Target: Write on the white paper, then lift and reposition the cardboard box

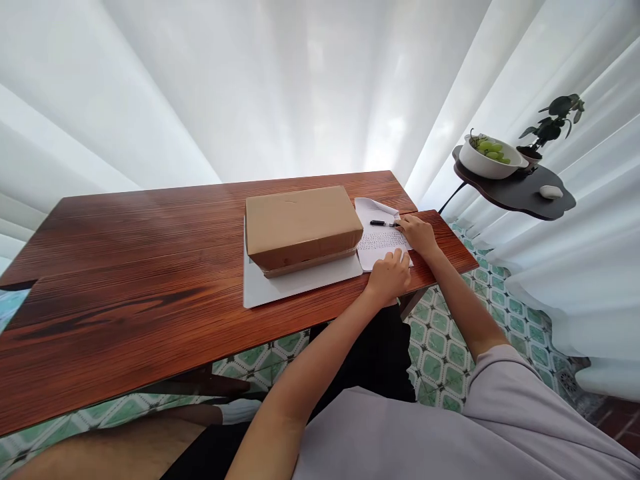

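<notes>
Two hands on a printed sheet at the right end of a wooden table.

The wooden table (pixel 150 267) runs left to right, with a white mat (pixel 280 287) carrying a cardboard box (pixel 303 227), long axis along the table. Just right of the box lies the printed sheet (pixel 381 243), long axis running away from the person, far edge curled up. The left hand (pixel 389 277) rests curled on the sheet's near edge, gripping nothing that shows. The right hand (pixel 419 235) lies on the sheet's right edge, fingertips touching the black pen (pixel 384 223); a firm grip cannot be told. The pen lies crosswise on the sheet, long axis left to right, its free end pointing toward the box.
</notes>
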Motion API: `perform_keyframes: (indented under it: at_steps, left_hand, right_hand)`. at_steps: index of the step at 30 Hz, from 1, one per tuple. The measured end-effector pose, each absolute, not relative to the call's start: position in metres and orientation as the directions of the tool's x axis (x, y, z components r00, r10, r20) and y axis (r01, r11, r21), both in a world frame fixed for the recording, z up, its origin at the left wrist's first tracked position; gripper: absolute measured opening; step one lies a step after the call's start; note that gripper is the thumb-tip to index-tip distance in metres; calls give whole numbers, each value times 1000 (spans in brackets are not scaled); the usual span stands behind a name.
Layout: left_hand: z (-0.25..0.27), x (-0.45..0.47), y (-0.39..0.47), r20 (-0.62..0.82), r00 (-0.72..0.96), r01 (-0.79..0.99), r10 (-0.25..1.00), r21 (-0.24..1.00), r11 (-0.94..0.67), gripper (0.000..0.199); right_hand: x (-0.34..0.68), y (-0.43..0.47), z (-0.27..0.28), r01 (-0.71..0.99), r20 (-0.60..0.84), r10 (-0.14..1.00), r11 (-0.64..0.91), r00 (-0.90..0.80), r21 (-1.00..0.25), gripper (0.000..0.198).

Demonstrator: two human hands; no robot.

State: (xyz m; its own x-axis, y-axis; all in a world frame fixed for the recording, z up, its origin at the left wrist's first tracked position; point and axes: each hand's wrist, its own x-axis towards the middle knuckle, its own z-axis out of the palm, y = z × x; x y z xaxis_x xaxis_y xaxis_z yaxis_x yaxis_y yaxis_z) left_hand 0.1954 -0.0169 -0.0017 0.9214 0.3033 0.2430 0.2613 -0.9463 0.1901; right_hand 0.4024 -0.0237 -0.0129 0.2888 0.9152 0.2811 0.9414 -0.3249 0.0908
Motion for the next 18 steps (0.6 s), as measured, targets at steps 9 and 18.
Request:
perform_keyframes:
  at_steps: [9,18]
  left_hand:
    - [-11,195,-16,234,928,241,289,211,-947,35]
    - [-10,194,-15,207,931,246,300,249,-937,37]
  right_hand:
    - [399,-25,-13,931,371,860,-363,350,-35,34]
    - [388,-46,-10,812,447,699,-348,558,-468,18]
